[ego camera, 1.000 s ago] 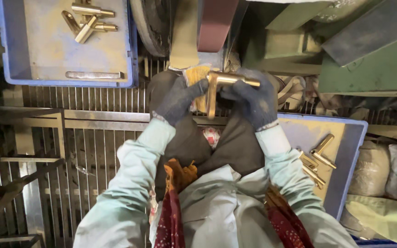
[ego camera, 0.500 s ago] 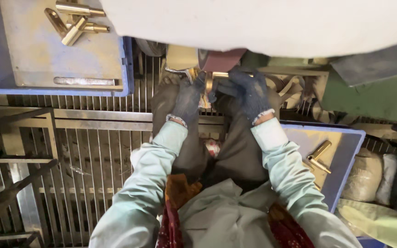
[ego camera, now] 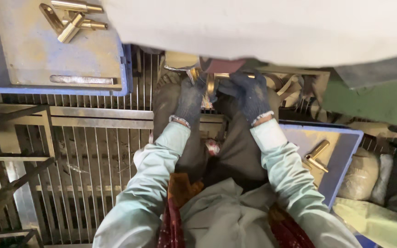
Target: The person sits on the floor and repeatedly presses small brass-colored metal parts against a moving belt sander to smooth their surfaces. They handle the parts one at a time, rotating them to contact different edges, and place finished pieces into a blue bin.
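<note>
Both my hands wear dark blue gloves and hold one brass fitting [ego camera: 211,82] up against a reddish abrasive belt [ego camera: 221,65] of a machine. My left hand [ego camera: 190,98] grips the fitting's left end. The right end is in my right hand [ego camera: 249,94]. A pale machine cover [ego camera: 263,27] hides the top of the belt and part of the fitting. Several more brass fittings [ego camera: 72,20] lie in a blue tray [ego camera: 53,85] at the upper left. Two others [ego camera: 317,156] rest in a second blue tray [ego camera: 345,156] at my right.
A metal grate floor [ego camera: 93,170] with bars spreads at the left and below. A green machine body [ego camera: 368,98] stands at the right. Grey sacks [ego camera: 366,174] lie beside the right tray. My knees in dark trousers [ego camera: 235,151] sit below the hands.
The view has dipped so the pale cover fills the top. My hands have pushed the fitting forward and up, from open view into the belt under the cover.
</note>
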